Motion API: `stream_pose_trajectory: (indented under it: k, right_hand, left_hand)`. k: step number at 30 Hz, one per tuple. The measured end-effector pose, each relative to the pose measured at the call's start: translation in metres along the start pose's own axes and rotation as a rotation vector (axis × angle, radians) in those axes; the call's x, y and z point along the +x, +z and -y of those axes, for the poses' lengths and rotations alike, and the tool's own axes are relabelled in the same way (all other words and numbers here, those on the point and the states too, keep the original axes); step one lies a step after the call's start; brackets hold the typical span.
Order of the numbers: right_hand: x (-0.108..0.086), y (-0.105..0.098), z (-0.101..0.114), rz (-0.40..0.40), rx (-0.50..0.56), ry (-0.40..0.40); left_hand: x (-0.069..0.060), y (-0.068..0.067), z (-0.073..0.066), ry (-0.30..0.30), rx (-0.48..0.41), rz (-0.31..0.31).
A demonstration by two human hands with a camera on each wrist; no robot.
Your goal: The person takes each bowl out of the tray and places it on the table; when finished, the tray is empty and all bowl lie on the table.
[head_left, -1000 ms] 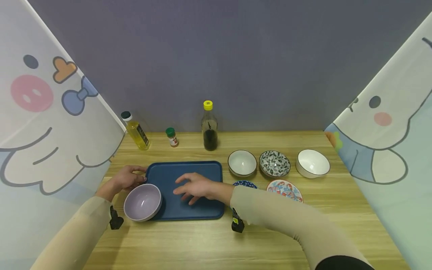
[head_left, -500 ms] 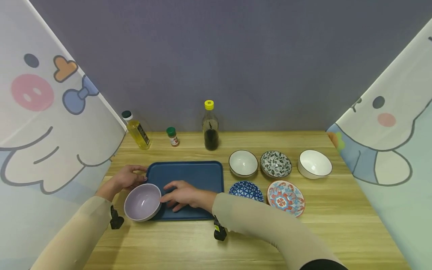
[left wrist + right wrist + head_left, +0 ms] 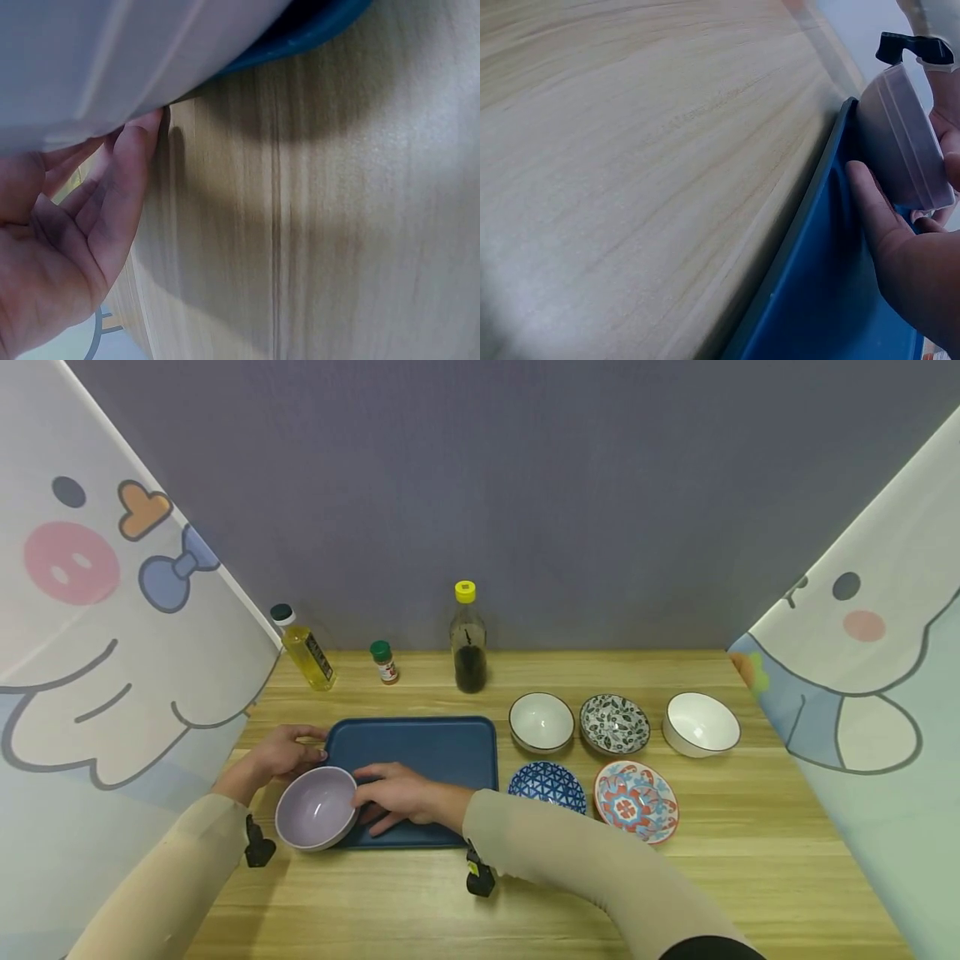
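Observation:
A pale purple bowl (image 3: 315, 810) sits partly over the left end of a dark blue tray (image 3: 420, 747), reaching past its edge. At the bowl's far-left side, my left hand (image 3: 285, 753) grips it, with the thumb by the rim; in the left wrist view the bowl (image 3: 112, 60) hides some fingertips. From across the tray, my right hand (image 3: 397, 793) touches the bowl's right side with its fingertips. One straight finger (image 3: 870, 199) lies along the bowl's outer wall in the right wrist view.
An oil bottle (image 3: 309, 652), a green-capped jar (image 3: 386, 667) and a yellow-capped bottle of dark liquid (image 3: 469, 652) stand along the back. Right of the tray are several bowls, including a white one (image 3: 701, 725), and patterned dishes such as a red-and-blue one (image 3: 636, 802).
My right hand has moved left across the tray and reached the purple bowl, uncovering the dishes on the right. My left hand and the bowl look unmoved.

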State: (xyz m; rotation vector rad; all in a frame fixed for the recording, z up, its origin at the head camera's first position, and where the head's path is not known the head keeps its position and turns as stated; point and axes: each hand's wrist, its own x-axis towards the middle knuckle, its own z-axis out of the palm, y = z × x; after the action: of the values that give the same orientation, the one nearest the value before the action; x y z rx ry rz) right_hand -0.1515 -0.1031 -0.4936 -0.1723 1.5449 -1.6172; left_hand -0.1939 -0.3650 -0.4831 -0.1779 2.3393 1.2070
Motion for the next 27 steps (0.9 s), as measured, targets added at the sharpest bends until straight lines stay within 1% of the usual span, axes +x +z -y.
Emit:
stream_pose_trajectory:
  k: [7, 15, 18, 27]
  right_hand:
    - [-0.003, 0.006, 0.001, -0.005, 0.037, -0.024]
    - [-0.003, 0.013, -0.002, -0.068, 0.073, -0.053]
    - [-0.005, 0.014, -0.003, -0.091, 0.068, -0.062]
    - [-0.011, 0.015, -0.002, -0.125, 0.069, -0.056]
  left_hand:
    - [0.0, -0.001, 0.0, 0.0, -0.017, 0.015]
    - [-0.001, -0.001, 0.0, -0.007, -0.027, 0.001]
    - [0.0, -0.001, 0.001, 0.003, -0.026, 0.01]
    - [-0.002, 0.0, 0.0, 0.003, -0.01, -0.001]
